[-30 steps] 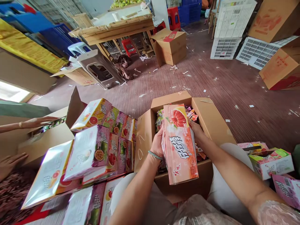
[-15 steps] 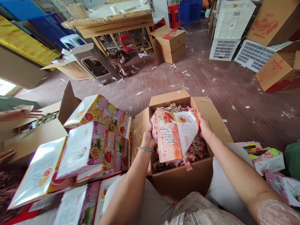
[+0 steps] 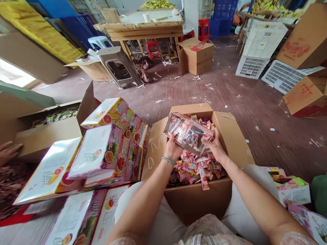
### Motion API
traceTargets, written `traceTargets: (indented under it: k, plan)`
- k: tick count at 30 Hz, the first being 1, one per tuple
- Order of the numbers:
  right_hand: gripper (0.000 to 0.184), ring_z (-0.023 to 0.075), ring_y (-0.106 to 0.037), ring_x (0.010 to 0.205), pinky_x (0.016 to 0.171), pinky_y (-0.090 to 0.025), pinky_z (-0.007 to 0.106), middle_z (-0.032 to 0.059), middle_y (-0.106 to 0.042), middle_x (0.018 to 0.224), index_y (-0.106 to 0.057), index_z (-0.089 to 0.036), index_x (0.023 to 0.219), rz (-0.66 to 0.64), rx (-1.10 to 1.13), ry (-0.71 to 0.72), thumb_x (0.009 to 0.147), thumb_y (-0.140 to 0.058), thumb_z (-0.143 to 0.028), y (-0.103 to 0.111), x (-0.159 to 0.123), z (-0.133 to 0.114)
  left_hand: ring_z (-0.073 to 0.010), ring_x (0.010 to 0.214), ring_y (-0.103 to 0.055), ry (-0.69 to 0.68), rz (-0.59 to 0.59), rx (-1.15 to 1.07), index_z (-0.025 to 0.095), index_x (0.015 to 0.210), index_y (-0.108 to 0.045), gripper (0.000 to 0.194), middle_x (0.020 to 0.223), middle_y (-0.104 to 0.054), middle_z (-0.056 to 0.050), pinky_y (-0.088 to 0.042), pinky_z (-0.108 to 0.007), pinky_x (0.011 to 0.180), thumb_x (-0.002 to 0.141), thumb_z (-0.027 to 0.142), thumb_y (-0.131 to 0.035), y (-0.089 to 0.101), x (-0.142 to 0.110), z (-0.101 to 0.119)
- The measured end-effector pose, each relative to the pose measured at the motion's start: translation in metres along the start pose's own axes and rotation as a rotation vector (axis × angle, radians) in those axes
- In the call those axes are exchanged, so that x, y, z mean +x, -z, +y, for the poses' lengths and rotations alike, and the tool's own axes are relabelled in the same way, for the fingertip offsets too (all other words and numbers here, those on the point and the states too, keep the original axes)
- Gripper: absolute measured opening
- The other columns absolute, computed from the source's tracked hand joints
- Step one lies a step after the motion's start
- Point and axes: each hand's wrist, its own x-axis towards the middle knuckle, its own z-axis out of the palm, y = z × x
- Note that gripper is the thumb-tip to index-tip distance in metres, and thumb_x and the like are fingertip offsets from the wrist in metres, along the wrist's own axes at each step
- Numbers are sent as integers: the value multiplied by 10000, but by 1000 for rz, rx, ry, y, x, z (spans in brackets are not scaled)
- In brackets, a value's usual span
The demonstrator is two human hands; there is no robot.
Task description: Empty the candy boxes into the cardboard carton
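Observation:
My left hand (image 3: pixel 174 148) grips the near left side of a clear plastic packaging box (image 3: pixel 187 132), and my right hand (image 3: pixel 217 147) holds its right end. The box is tilted, its shiny see-through side facing up; pinkish printing shows through it, but its contents are hard to make out. It hangs above an open cardboard carton (image 3: pixel 198 197) between my knees. Inside the carton lies a heap of small pink, red and yellow sachets (image 3: pixel 189 166). One sachet (image 3: pixel 204 178) sticks out over the carton's near edge.
Printed fruit boxes (image 3: pixel 93 148) are stacked at my left. Beyond them stands another open carton (image 3: pixel 48 131) with sachets, a co-worker's hand (image 3: pixel 9 152) beside it. More printed boxes (image 3: pixel 293 190) lie at my right. Ahead are a grey stool (image 3: pixel 119 64), a closed-looking carton (image 3: pixel 198 56) and white crates (image 3: pixel 265 39).
Both hands have turned the box, so its printed pomegranate panel has given way to the clear side. The co-worker's outstretched hand has left the other carton. The view has shifted slightly.

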Motion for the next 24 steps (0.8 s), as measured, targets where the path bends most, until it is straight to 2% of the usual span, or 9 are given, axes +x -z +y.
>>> traceTargets:
  k: [2, 4, 6, 8, 11, 14, 18, 22, 24]
  plan:
    - [1315, 347, -544, 1460, 1260, -435, 525, 152, -559, 1590, -324, -259, 1660, 39, 36, 21, 577, -1018, -534, -1, 4, -4, -218, 957, -783, 50, -84, 9, 113, 1408, -675, 561, 1082, -818, -119, -598, -353, 1018, 1157, 447, -302, 1, -7, -1]
    - [1261, 347, -570, 1428, 1245, -454, 529, 141, -594, 1554, -365, -256, 1632, 53, 46, 61, 592, -1010, -557, 4, 5, -13, -247, 995, -784, 84, -107, 52, 102, 1444, -652, 676, 1093, -810, -146, -604, -375, 1013, 1133, 575, -284, 7, -9, 6]
    - [1235, 345, -586, 1408, 1222, -480, 521, 124, -616, 1530, -391, -274, 1626, 39, 41, 125, 604, -999, -609, 12, 5, -25, -289, 997, -787, 58, -30, 147, 93, 1482, -617, 862, 1069, -800, -176, -624, -429, 984, 1068, 746, -237, 15, -7, 20]
    - [1234, 348, -591, 1406, 1218, -485, 520, 111, -632, 1513, -403, -294, 1636, -32, 7, 180, 614, -980, -677, 21, 5, -35, -315, 1009, -789, -30, 33, 253, 119, 1539, -562, 948, 1093, -794, -184, -636, -481, 970, 1016, 839, -234, 24, -2, 34]
    - [1193, 347, -555, 1457, 1278, -417, 548, 98, -614, 1544, -387, -317, 1663, -167, -113, 211, 686, -928, -739, 27, 6, -37, -326, 1117, -772, -145, -55, 358, 158, 1555, -553, 852, 1214, -785, -173, -625, -486, 1025, 1029, 803, -377, 29, 1, 45]
    - [1133, 345, -512, 1508, 1323, -339, 575, 95, -587, 1580, -377, -322, 1677, -195, -179, 264, 766, -819, -831, 23, 5, -31, -362, 1239, -727, -171, -177, 395, 128, 1489, -627, 821, 1248, -782, -182, -607, -481, 1078, 1019, 775, -441, 26, 1, 48]
    - [1176, 361, -516, 1506, 1287, -400, 577, 111, -575, 1598, -395, -317, 1673, -232, -171, 312, 724, -830, -858, 19, 4, -30, -363, 1281, -707, -261, -217, 402, 138, 1402, -693, 800, 1232, -790, -164, -612, -470, 1084, 993, 788, -470, 18, -7, 45]
    - [1073, 376, -573, 1448, 1216, -492, 544, 110, -712, 1413, -598, -263, 1519, -30, -91, 379, 705, -748, -945, 28, 10, -35, -355, 1295, -698, -176, -285, 508, 213, 1422, -685, 776, 1279, -779, -120, -621, -487, 1073, 947, 812, -552, 17, -21, 34]
    - [1068, 377, -590, 1430, 1168, -537, 531, 114, -743, 1345, -654, -245, 1447, 11, -90, 375, 696, -684, -1004, 32, 12, -33, -353, 1338, -670, -212, -334, 560, 256, 1444, -675, 772, 1331, -760, -99, -607, -479, 1098, 898, 801, -653, 18, -26, 32]
